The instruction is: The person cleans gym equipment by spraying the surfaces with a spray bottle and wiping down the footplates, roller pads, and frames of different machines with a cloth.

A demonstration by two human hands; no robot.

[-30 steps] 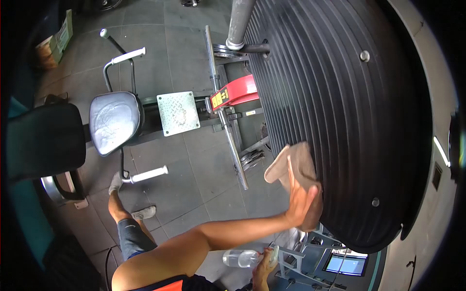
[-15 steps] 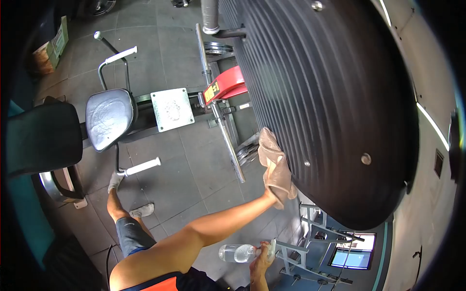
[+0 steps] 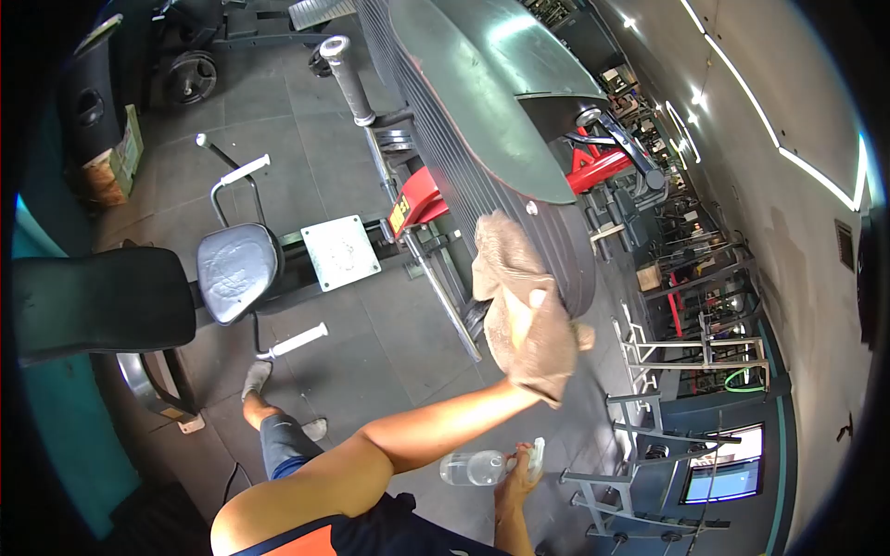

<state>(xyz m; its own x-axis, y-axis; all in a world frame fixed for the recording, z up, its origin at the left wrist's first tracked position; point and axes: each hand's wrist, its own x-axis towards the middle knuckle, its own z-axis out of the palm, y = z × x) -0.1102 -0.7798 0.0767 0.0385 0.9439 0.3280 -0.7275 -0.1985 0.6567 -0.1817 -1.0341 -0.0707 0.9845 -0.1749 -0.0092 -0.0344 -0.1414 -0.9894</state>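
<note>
My left hand (image 3: 530, 334) is wrapped in a beige cloth (image 3: 505, 259), which covers most of the fingers. The cloth lies against the edge of a large ribbed black panel (image 3: 464, 153), with part of it hanging loose. Lower in the view, my right hand (image 3: 521, 471) grips the neck of a clear spray bottle (image 3: 473, 468), whose pale spray head shows at the fingers. The bottle points towards the left of the view and has liquid inside.
Seen sideways, a machine has a padded seat (image 3: 236, 271), white-gripped handles (image 3: 298, 341), a metal plate (image 3: 341, 253) and a chrome bar (image 3: 445, 306). A bystanding leg or my own, with a grey sock (image 3: 257, 377), stands nearby. Metal racks (image 3: 640, 435) occupy the lower right.
The view has shifted back, so the panel looks smaller and more of the room shows. The cloth appears more spread out, and my right hand still holds the bottle.
</note>
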